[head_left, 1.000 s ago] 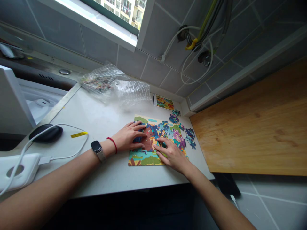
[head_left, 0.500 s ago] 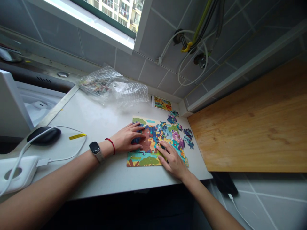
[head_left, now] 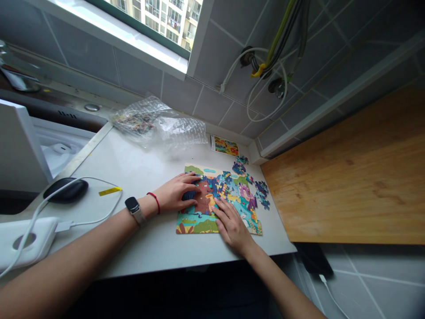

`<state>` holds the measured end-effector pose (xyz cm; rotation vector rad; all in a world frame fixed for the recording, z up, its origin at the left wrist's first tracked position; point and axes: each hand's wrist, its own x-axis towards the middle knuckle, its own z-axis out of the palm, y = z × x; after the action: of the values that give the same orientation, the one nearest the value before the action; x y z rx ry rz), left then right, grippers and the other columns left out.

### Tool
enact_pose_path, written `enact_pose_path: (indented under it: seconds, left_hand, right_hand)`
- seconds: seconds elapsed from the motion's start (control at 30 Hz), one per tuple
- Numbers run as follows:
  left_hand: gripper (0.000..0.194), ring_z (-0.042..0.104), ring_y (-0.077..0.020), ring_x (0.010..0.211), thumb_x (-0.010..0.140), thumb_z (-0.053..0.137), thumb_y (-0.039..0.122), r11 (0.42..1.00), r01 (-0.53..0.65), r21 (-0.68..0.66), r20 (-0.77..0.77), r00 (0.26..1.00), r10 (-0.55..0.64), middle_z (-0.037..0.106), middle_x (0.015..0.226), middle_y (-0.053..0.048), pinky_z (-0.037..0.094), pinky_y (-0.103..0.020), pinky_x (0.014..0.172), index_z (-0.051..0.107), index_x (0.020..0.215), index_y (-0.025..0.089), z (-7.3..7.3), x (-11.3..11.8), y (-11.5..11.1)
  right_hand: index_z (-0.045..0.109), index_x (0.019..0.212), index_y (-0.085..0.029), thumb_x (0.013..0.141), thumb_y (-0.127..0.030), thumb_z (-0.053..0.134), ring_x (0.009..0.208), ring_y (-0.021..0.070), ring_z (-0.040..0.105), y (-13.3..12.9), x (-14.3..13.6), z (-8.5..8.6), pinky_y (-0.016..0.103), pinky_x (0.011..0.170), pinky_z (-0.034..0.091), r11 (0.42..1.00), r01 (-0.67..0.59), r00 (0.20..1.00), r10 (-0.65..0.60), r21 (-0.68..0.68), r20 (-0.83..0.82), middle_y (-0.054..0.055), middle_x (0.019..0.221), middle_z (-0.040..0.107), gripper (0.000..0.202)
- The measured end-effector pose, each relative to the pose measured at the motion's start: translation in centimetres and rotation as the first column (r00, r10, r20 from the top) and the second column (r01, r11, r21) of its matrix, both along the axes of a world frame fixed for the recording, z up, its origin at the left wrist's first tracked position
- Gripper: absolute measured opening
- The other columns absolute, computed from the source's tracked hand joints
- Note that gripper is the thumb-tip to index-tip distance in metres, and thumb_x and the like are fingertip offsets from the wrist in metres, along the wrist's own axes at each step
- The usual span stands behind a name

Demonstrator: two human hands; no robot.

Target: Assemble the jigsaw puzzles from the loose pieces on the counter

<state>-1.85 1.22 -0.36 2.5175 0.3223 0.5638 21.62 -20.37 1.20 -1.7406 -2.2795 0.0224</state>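
Note:
A colourful jigsaw puzzle [head_left: 203, 227], partly joined, lies flat on the white counter with a brown bear section at its left middle. My left hand [head_left: 175, 192] rests on the puzzle's left side, fingers spread over the bear section. Across the lower middle lies my right hand [head_left: 232, 225], its fingers stretched out and touching the pieces beside the bear. What lies under both palms is hidden. Loose puzzle pieces [head_left: 262, 188] sit along the puzzle's right edge, with more loose pieces [head_left: 239, 167] above it.
A small picture card [head_left: 226, 145] stands behind the puzzle. Further left is a clear plastic bag [head_left: 139, 122] with pieces inside. A black mouse [head_left: 66, 190], a white charger [head_left: 28, 241] and its cable occupy the left. A wooden board [head_left: 345, 177] borders the right.
My right hand has shifted left along the puzzle, closer to the bear section. My left hand stays nearly in place. The whole view has tilted slightly.

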Motion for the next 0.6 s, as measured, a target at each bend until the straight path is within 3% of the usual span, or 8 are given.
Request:
enact_pose_path:
  seconds: [0.2, 0.3, 0.43, 0.6]
  left_hand:
    - [0.024, 0.053, -0.0371, 0.147, 0.099, 0.067, 0.030, 1.000, 0.002, -0.019, 0.056, 0.998, -0.001, 0.064, 0.151, -0.016, 0.046, -0.057, 0.122, 0.079, 0.117, 0.020, -0.3, 0.1, 0.5]
    - [0.041, 0.056, -0.0310, 0.146, 0.095, 0.054, 0.009, 0.994, -0.093, -0.055, 0.112, 0.989, 0.099, 0.064, 0.150, -0.015, 0.052, -0.049, 0.120, 0.074, 0.130, 0.019, -0.7, -0.4, 2.1]
    - [0.071, 0.060, -0.0276, 0.143, 0.076, 0.050, -0.005, 0.969, -0.239, -0.056, 0.077, 0.967, 0.243, 0.071, 0.143, -0.009, 0.053, -0.045, 0.119, 0.069, 0.139, 0.020, -0.9, -1.4, 3.9]
    - [0.069, 0.069, -0.0269, 0.130, 0.073, 0.050, -0.005, 0.963, -0.268, -0.019, 0.014, 0.963, 0.268, 0.076, 0.130, -0.008, 0.057, -0.043, 0.113, 0.075, 0.131, 0.022, -0.5, -1.2, 3.5]
  right_hand:
    - [0.053, 0.158, -0.024, 0.104, -0.016, 0.051, 0.153, 0.0315, 0.049, -0.1, -0.2, -0.2, 0.059, 0.121, 0.049, 0.999, 0.008, 1.000, -0.007, 0.044, -0.021, 0.012, 0.160, 0.057, 0.055]
    - [0.054, 0.156, -0.024, 0.104, -0.017, 0.051, 0.153, 0.0312, 0.048, -0.1, -0.2, -0.2, 0.060, 0.121, 0.048, 0.999, 0.009, 1.000, -0.008, 0.042, -0.029, 0.012, 0.160, 0.057, 0.053]
    - [0.052, 0.158, -0.025, 0.105, -0.016, 0.049, 0.154, 0.0302, 0.047, -0.1, -0.1, -0.3, 0.059, 0.121, 0.048, 0.999, 0.011, 1.000, -0.010, 0.036, -0.029, 0.011, 0.161, 0.056, 0.054]
    - [0.050, 0.160, -0.026, 0.106, -0.016, 0.048, 0.156, 0.0287, 0.044, -0.2, 0.0, -0.5, 0.057, 0.123, 0.047, 1.000, 0.013, 1.000, -0.012, 0.024, -0.020, 0.009, 0.163, 0.055, 0.055]
